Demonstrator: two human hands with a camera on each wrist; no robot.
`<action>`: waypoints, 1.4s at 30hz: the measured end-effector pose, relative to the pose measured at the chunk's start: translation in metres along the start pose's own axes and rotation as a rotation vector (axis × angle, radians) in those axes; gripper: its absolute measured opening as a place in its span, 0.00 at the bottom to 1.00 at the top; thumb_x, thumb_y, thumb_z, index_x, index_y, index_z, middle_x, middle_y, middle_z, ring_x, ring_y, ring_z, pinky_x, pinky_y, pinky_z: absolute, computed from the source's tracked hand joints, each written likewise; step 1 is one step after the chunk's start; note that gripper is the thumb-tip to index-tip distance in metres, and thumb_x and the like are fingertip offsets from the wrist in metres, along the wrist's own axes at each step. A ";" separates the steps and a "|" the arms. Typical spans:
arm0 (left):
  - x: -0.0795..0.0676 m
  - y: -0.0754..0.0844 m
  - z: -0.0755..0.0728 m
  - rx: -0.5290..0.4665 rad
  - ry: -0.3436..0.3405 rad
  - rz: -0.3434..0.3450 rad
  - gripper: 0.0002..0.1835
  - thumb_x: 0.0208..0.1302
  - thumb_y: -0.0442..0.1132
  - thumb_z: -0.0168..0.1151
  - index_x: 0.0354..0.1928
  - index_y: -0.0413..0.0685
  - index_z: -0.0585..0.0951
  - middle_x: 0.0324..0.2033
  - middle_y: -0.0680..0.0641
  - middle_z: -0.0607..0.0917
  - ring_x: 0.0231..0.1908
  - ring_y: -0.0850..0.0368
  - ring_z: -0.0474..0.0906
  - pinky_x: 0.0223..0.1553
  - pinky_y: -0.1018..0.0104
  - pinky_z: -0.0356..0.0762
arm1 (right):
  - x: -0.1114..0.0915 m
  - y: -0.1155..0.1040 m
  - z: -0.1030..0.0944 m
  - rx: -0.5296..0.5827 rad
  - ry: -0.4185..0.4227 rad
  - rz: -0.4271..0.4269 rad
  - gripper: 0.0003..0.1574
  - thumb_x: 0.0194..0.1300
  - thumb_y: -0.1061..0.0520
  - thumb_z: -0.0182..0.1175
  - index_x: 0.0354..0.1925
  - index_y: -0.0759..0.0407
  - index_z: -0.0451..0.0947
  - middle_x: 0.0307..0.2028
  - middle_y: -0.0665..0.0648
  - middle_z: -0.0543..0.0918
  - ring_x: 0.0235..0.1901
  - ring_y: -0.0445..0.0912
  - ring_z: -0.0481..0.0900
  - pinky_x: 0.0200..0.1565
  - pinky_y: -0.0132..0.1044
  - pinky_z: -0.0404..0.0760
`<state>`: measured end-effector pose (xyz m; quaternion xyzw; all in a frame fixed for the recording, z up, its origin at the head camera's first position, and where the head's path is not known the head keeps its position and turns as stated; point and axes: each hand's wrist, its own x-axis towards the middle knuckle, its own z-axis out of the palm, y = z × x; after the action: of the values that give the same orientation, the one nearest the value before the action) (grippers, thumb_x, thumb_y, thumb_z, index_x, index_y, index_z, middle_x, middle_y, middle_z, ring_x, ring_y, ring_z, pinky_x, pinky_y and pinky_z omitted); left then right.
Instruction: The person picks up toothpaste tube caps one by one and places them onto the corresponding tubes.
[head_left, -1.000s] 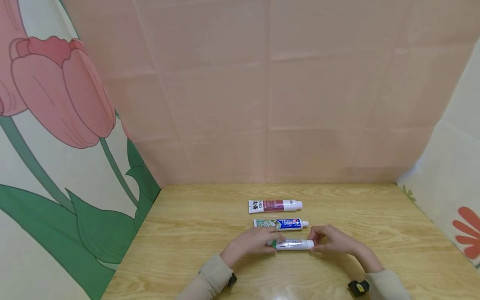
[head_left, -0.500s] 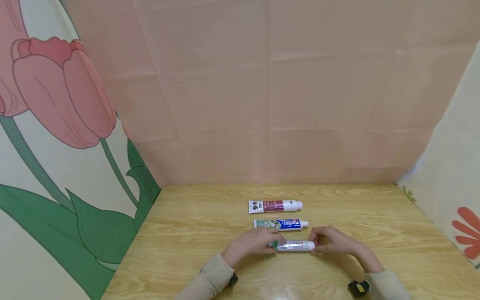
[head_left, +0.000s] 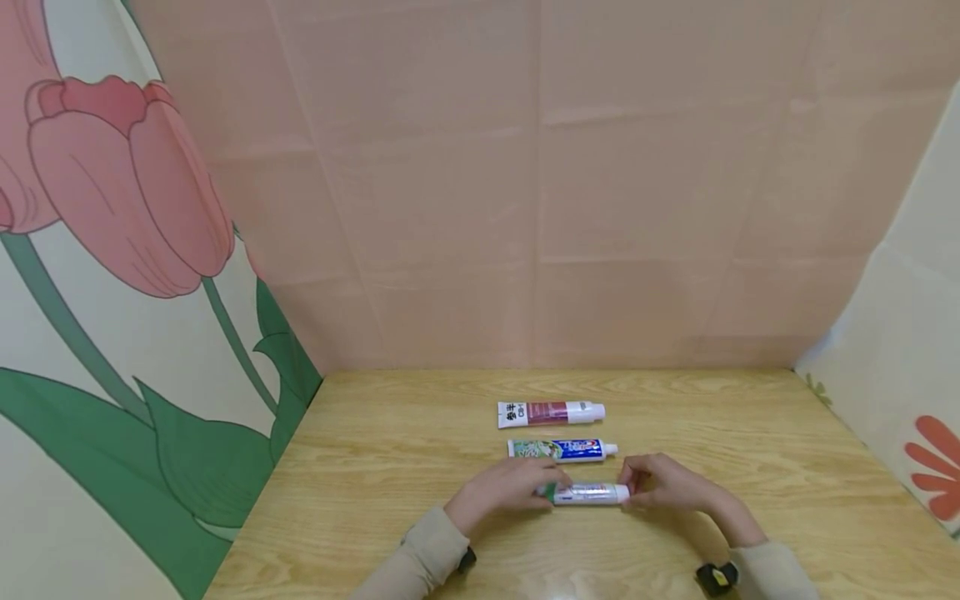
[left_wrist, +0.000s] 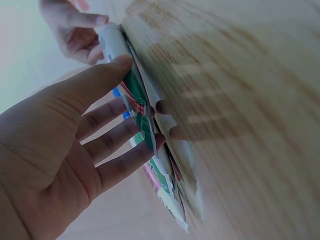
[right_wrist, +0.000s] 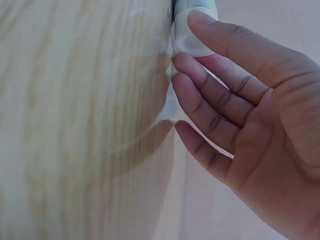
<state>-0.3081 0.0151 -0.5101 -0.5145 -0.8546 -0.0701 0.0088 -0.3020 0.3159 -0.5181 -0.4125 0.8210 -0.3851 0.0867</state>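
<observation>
A silver and green toothpaste tube (head_left: 588,494) lies on the wooden table, nearest the person, its white cap (right_wrist: 192,37) to the right. My left hand (head_left: 506,487) pinches its green tail end, with the thumb on one side and the fingers on the other, as the left wrist view shows. At the other end, my right hand (head_left: 667,483) holds the cap between thumb and fingers; other fingertips of this hand touch the tabletop. Just beyond lies a blue and green toothpaste tube (head_left: 577,450), its lower left edge partly covered by my left hand.
Farthest back in the row is a white and dark pink toothpaste tube (head_left: 551,413), roughly parallel to the others. The wooden table (head_left: 390,417) ends at a pink cloth backdrop (head_left: 450,250). Flower-printed panels stand at the left and right sides.
The silver and green toothpaste tube has shifted slightly toward the person and a touch to the right, both hands staying on it. The other two tubes lie as before.
</observation>
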 end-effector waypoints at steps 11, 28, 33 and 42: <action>0.001 0.001 0.000 0.017 -0.028 -0.037 0.26 0.55 0.51 0.64 0.57 0.64 0.73 0.51 0.61 0.76 0.48 0.70 0.72 0.49 0.80 0.70 | 0.001 0.002 0.000 -0.019 -0.002 0.027 0.11 0.54 0.59 0.67 0.35 0.58 0.75 0.28 0.54 0.81 0.28 0.39 0.77 0.30 0.30 0.78; 0.001 0.001 -0.004 0.010 -0.050 -0.062 0.26 0.57 0.51 0.63 0.59 0.64 0.72 0.56 0.60 0.74 0.55 0.66 0.70 0.56 0.73 0.69 | 0.002 0.005 -0.001 -0.024 -0.007 0.020 0.13 0.54 0.59 0.67 0.38 0.58 0.75 0.28 0.54 0.80 0.28 0.42 0.77 0.30 0.30 0.77; 0.000 0.000 -0.003 0.014 -0.050 -0.052 0.26 0.58 0.52 0.62 0.59 0.64 0.72 0.56 0.59 0.74 0.54 0.66 0.71 0.56 0.73 0.69 | 0.002 0.003 -0.001 -0.034 -0.007 0.007 0.12 0.56 0.58 0.65 0.39 0.58 0.75 0.28 0.51 0.79 0.29 0.38 0.76 0.30 0.29 0.78; -0.004 0.000 -0.002 0.033 -0.014 -0.025 0.26 0.61 0.54 0.58 0.62 0.63 0.69 0.57 0.58 0.74 0.54 0.66 0.71 0.56 0.74 0.69 | 0.004 0.001 0.004 -0.153 0.092 -0.027 0.10 0.60 0.55 0.62 0.40 0.57 0.76 0.32 0.48 0.81 0.32 0.35 0.76 0.33 0.33 0.79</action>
<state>-0.3068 0.0116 -0.5090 -0.5040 -0.8620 -0.0525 0.0105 -0.3031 0.3104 -0.5208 -0.4108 0.8454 -0.3411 0.0120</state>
